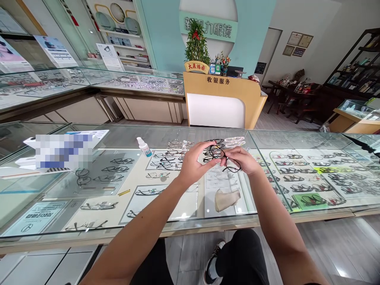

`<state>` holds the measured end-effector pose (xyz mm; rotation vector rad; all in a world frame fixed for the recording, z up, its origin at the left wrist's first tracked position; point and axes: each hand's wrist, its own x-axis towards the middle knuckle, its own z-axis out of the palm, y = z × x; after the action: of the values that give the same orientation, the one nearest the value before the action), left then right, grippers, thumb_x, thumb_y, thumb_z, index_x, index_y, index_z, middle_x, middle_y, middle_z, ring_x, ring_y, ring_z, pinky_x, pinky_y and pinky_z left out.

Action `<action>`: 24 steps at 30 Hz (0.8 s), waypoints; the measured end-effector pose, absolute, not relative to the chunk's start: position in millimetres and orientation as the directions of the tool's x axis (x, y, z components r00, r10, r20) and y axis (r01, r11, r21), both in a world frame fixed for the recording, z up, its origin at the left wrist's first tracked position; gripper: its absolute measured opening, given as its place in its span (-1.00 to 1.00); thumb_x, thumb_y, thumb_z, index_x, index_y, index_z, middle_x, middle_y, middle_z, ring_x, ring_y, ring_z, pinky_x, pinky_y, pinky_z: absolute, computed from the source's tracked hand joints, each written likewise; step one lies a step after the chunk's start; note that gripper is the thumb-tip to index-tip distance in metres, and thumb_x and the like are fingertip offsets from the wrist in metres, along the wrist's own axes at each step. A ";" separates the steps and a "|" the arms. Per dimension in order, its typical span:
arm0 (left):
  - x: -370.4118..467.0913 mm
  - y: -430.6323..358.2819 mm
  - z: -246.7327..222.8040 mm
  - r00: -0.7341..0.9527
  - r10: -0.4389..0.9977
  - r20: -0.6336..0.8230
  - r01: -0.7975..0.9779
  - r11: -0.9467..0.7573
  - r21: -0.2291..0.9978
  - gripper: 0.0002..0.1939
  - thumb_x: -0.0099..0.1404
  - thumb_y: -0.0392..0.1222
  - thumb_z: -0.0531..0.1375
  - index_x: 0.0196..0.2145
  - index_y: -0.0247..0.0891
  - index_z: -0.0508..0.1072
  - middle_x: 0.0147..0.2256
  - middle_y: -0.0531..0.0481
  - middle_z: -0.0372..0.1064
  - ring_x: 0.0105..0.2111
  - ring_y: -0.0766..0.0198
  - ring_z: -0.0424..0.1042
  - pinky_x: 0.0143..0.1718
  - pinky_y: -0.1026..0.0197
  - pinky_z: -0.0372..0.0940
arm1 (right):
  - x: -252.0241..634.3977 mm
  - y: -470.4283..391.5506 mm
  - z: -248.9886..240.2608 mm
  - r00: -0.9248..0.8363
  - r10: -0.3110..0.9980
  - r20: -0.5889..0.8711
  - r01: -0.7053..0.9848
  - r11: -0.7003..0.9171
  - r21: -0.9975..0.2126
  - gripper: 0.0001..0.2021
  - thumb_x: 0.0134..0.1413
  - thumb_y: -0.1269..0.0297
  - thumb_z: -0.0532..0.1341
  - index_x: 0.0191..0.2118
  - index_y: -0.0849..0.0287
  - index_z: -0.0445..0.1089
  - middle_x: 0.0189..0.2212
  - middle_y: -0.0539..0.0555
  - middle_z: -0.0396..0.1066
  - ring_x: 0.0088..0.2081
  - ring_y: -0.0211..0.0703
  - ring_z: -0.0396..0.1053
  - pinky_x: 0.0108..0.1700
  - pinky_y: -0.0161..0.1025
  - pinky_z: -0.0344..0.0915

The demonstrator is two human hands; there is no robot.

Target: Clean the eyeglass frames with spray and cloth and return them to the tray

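Observation:
A pair of black-rimmed eyeglasses (232, 170) is held above the glass counter, tilted, between my two hands. My right hand (244, 160) pinches the frame near its middle, and one lens hangs below the fingers. On the other side, my left hand (194, 160) curves its thumb and fingers around the other lens rim; the exact contact is partly hidden. Below the hands, a crumpled beige cloth (227, 200) lies on the countertop. A white spray bottle (144, 147) stands to the left of my left hand.
The glass display counter (178, 223) spans my front, with rows of eyeglasses (307, 178) inside. A white box (63, 150), partly blurred, sits at the left. Beyond the counter are a wooden cashier desk (258, 97) and another display case (139, 92).

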<state>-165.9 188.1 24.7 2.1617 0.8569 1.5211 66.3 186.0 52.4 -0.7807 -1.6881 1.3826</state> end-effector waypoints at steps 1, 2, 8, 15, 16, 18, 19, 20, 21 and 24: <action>-165.8 189.2 23.5 0.234 0.662 0.712 0.276 -0.747 0.605 -0.48 0.38 0.12 0.46 0.20 -0.07 0.58 0.14 -0.08 0.63 0.16 0.02 0.59 0.25 -0.01 0.44 | 67.1 186.7 51.3 -0.480 0.855 0.198 -0.005 0.223 -0.975 -0.50 0.22 -0.27 0.39 -0.42 0.09 0.73 -0.40 0.11 0.61 -0.30 -0.02 0.47 -0.12 -0.08 0.40; -165.7 190.4 22.2 0.231 0.667 0.708 0.286 -0.742 0.606 -0.48 0.39 0.12 0.45 0.21 -0.07 0.58 0.14 -0.08 0.63 0.16 0.02 0.59 0.25 -0.01 0.44 | 67.9 187.4 50.2 -0.470 0.861 0.195 0.012 0.227 -0.974 -0.49 0.25 -0.28 0.38 -0.40 0.08 0.73 -0.39 0.11 0.62 -0.27 0.00 0.49 -0.08 -0.08 0.40; -164.7 196.0 15.2 0.177 0.715 0.676 0.343 -0.689 0.639 -0.49 0.38 0.18 0.43 0.18 -0.06 0.59 0.12 -0.09 0.64 0.13 -0.01 0.60 0.23 -0.05 0.46 | 70.2 193.1 43.9 -0.402 0.895 0.191 0.062 0.235 -0.970 -0.32 0.32 -0.45 0.19 -0.39 0.05 0.71 -0.33 0.10 0.64 -0.22 0.00 0.52 0.01 -0.07 0.41; -167.2 207.3 10.2 -0.055 0.770 0.636 0.306 -0.593 0.745 -0.50 0.37 0.13 0.44 0.16 -0.09 0.58 0.04 -0.10 0.66 0.06 0.03 0.62 0.19 -0.09 0.49 | 64.0 200.4 37.3 -0.168 0.933 0.318 0.036 0.328 -0.944 -0.36 0.23 -0.50 0.23 -0.32 0.01 0.69 -0.32 0.07 0.62 -0.18 0.03 0.50 0.10 -0.03 0.39; -167.3 209.3 9.5 -0.082 0.769 0.634 0.294 -0.589 0.752 -0.50 0.37 0.13 0.45 0.16 -0.10 0.57 0.02 -0.11 0.66 0.05 0.04 0.62 0.16 -0.08 0.51 | 63.1 200.8 36.8 -0.147 0.925 0.349 0.039 0.358 -0.933 -0.39 0.24 -0.48 0.25 -0.30 0.00 0.68 -0.30 0.07 0.62 -0.16 0.03 0.49 0.10 -0.03 0.39; -167.2 212.7 8.2 -0.122 0.766 0.631 0.283 -0.582 0.762 -0.51 0.37 0.13 0.44 0.15 -0.11 0.57 0.00 -0.12 0.65 0.04 0.04 0.62 0.10 -0.05 0.53 | 61.7 201.0 36.3 -0.115 0.910 0.398 0.060 0.406 -0.912 -0.44 0.25 -0.43 0.28 -0.27 -0.01 0.67 -0.27 0.06 0.62 -0.14 0.04 0.48 0.10 -0.03 0.39; -167.0 214.0 7.6 -0.138 0.764 0.630 0.285 -0.579 0.764 -0.50 0.37 0.13 0.44 0.14 -0.11 0.56 0.00 -0.12 0.65 0.05 0.04 0.62 0.09 -0.04 0.54 | 61.4 201.1 35.9 -0.102 0.906 0.410 0.068 0.418 -0.906 -0.47 0.24 -0.41 0.30 -0.25 -0.01 0.66 -0.26 0.06 0.62 -0.13 0.04 0.48 0.09 -0.03 0.39; -166.8 215.0 7.1 -0.149 0.762 0.631 0.291 -0.576 0.764 -0.50 0.36 0.14 0.44 0.14 -0.11 0.56 0.00 -0.12 0.65 0.05 0.04 0.62 0.08 -0.03 0.54 | 61.4 201.3 35.3 -0.092 0.904 0.417 0.070 0.423 -0.903 -0.48 0.23 -0.39 0.32 -0.22 0.00 0.66 -0.25 0.05 0.62 -0.12 0.04 0.48 0.09 -0.03 0.39; -166.5 215.7 6.7 -0.155 0.760 0.632 0.298 -0.574 0.763 -0.50 0.36 0.15 0.44 0.14 -0.11 0.56 0.00 -0.12 0.65 0.05 0.05 0.62 0.08 -0.03 0.54 | 61.6 201.9 34.3 -0.086 0.904 0.419 0.067 0.424 -0.903 -0.49 0.22 -0.38 0.33 -0.19 0.01 0.65 -0.25 0.05 0.62 -0.12 0.04 0.48 0.09 -0.03 0.39; -166.0 216.3 6.0 -0.166 0.753 0.637 0.306 -0.574 0.759 -0.50 0.37 0.14 0.44 0.15 -0.12 0.56 0.00 -0.12 0.64 0.04 0.06 0.62 0.08 -0.02 0.54 | 63.2 205.3 29.0 -0.099 0.902 0.421 0.069 0.428 -0.901 -0.53 0.22 -0.31 0.37 -0.13 0.02 0.63 -0.21 0.04 0.62 -0.11 0.00 0.50 0.10 -0.06 0.39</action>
<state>-166.0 216.3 6.0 1.7587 1.2065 1.7934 63.2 205.3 29.0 -0.8979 -1.5095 0.8892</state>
